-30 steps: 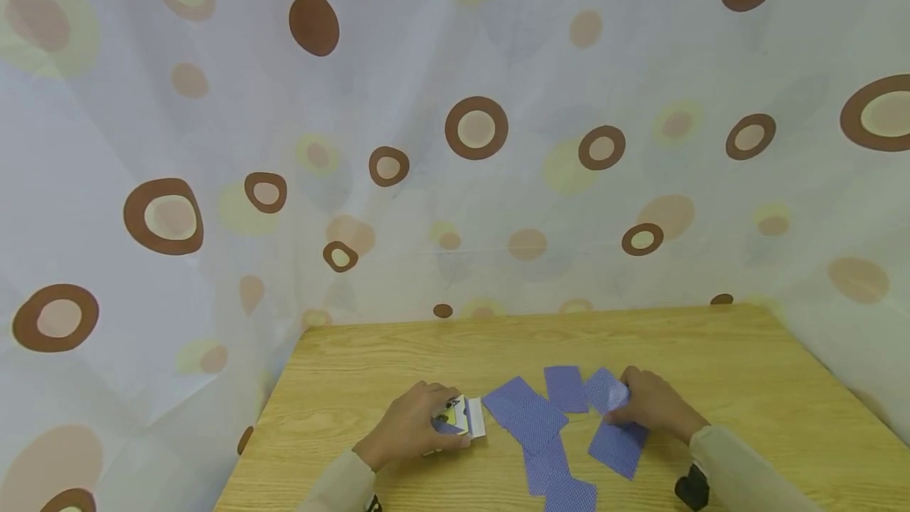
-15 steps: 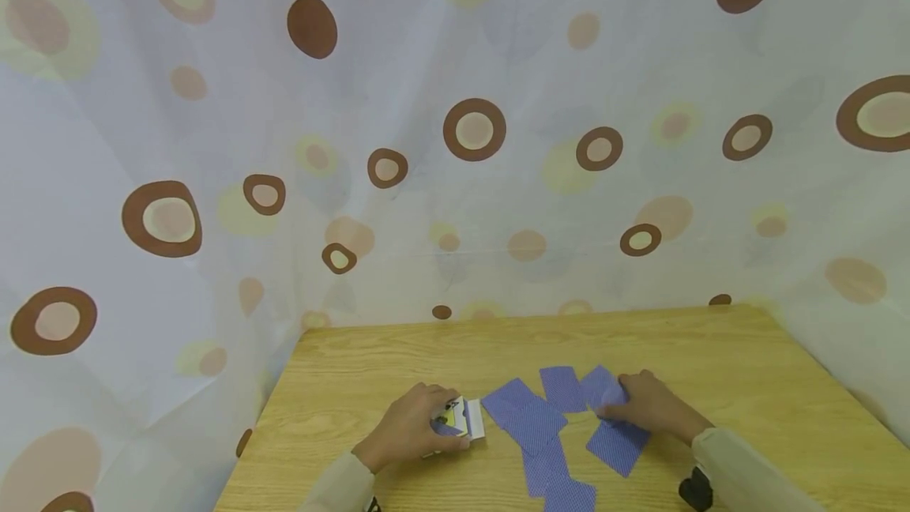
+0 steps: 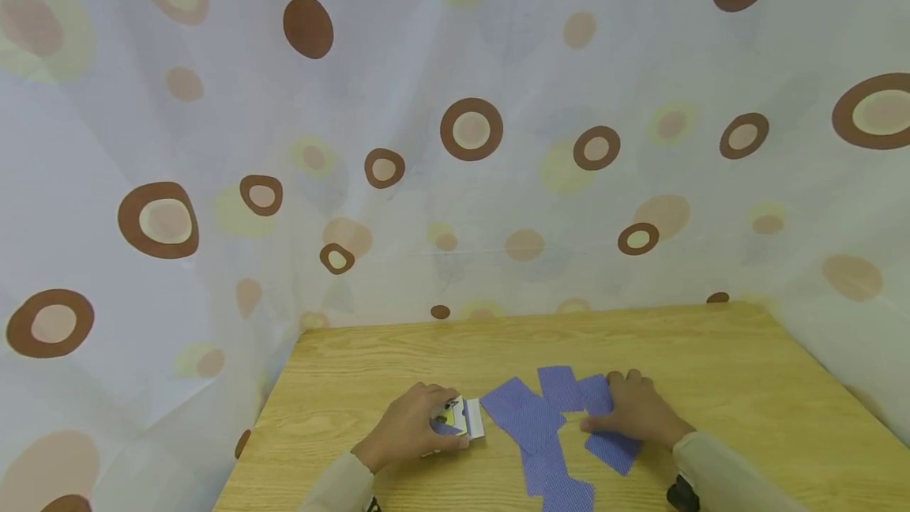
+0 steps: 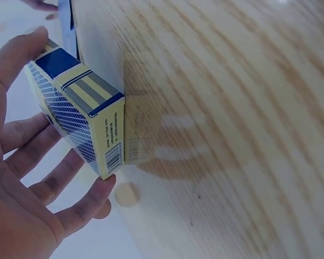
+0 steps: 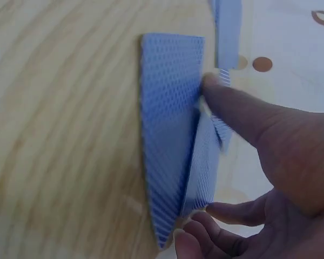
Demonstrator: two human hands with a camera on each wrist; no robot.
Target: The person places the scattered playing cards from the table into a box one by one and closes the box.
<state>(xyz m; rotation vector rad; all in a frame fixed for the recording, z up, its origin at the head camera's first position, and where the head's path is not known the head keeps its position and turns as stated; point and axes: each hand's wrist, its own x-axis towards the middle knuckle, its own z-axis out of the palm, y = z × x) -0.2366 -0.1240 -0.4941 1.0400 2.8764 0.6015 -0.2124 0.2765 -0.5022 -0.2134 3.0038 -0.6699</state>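
Observation:
At the table's left side, my left hand (image 3: 407,429) grips a playing card box (image 3: 455,417) with its white flap open toward the cards. In the left wrist view, the box (image 4: 75,108) stands between thumb and fingers, its barcode end showing. To the right, my right hand (image 3: 643,411) holds a blue-backed playing card (image 3: 594,393) by its edges between thumb and fingers. That card (image 5: 203,167) is slightly tilted in the right wrist view, against another blue-backed card (image 5: 170,118) lying flat. Part of the held card is hidden by the hand.
Several more blue-backed playing cards (image 3: 535,423) lie face down and overlapping between the hands. One card (image 3: 560,388) lies farther back. The wooden table (image 3: 398,350) ends at a spotted curtain (image 3: 398,283) behind and at both sides.
My right hand has shifted left and turned, lowering its card from a raised tilt to nearly flat among the others. The left hand and the box stay put.

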